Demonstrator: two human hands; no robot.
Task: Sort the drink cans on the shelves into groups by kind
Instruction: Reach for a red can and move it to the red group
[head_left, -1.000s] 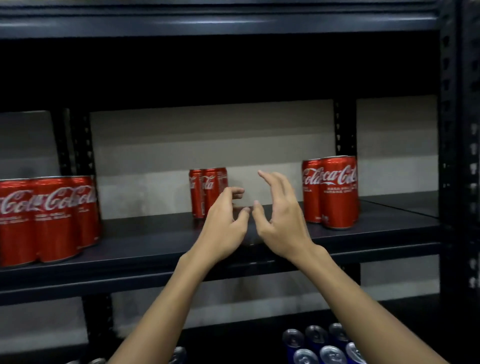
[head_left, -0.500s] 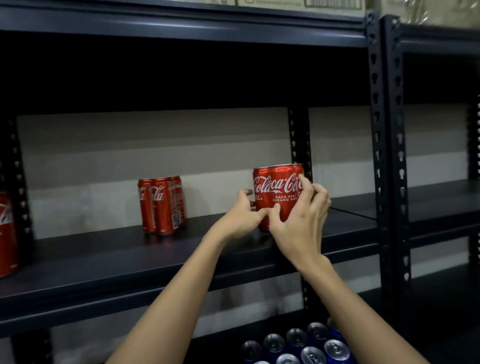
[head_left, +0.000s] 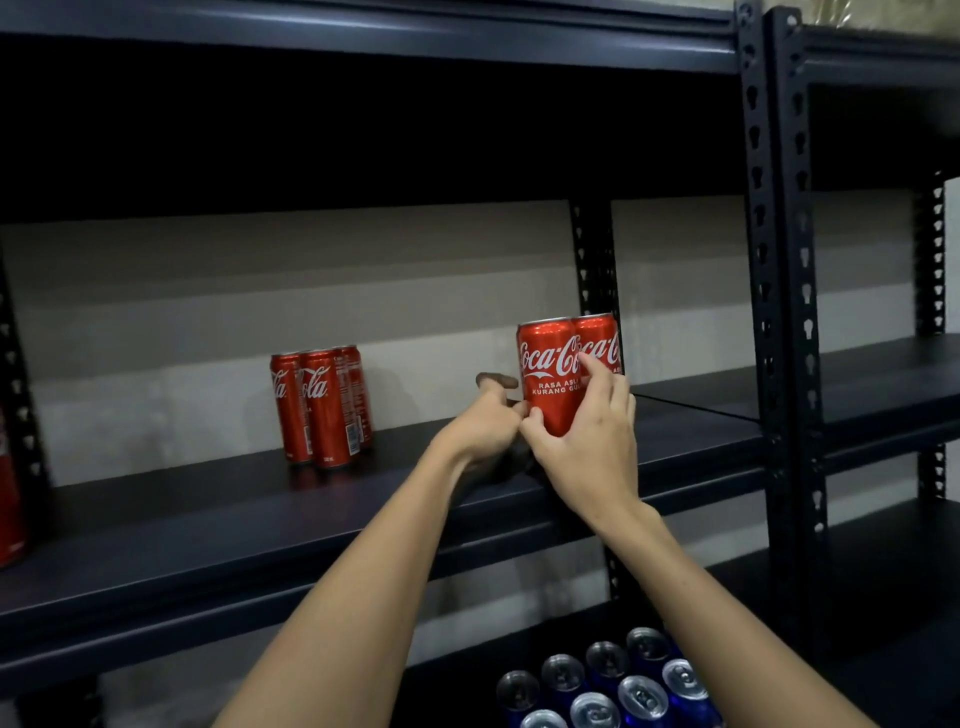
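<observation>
Two short red cans (head_left: 551, 376) on shelf (head_left: 208, 519), right hand (head_left: 592, 447) gripping them, left hand (head_left: 483, 428) curled alongside, hold unclear, three slim cans (head_left: 323, 408) leftward

Red can (head_left: 9, 499) half off left edge.

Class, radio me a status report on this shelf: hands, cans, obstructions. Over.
Right hand grips the Coca-Cola cans, upright. Left hand against their left side, grip unclear. Slim red cans stand apart, further left.

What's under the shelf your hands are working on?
Blue cans with silver tops, upright in a cluster. The right forearm and the frame edge hide the rest; count and brand unknown.
</observation>
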